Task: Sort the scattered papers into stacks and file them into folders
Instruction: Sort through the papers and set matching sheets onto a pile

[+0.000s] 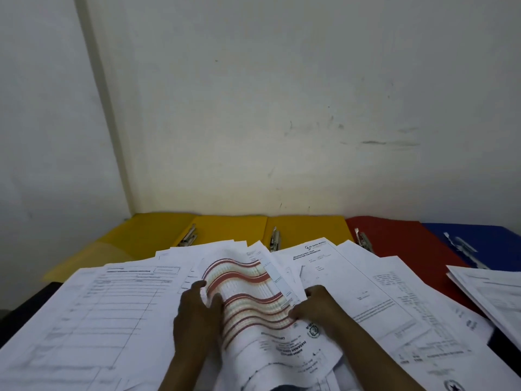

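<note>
Both forearms reach in from the near edge; the left hand [197,311] and right hand [317,304] grip the red-striped sheet [251,294] by its 2 sides, bowing it upward.

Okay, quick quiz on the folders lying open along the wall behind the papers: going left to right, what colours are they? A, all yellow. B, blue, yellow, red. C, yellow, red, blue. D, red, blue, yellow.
C: the yellow folders lie at left and centre, the red folder sits right of them, and the blue folder is farthest right.
</note>
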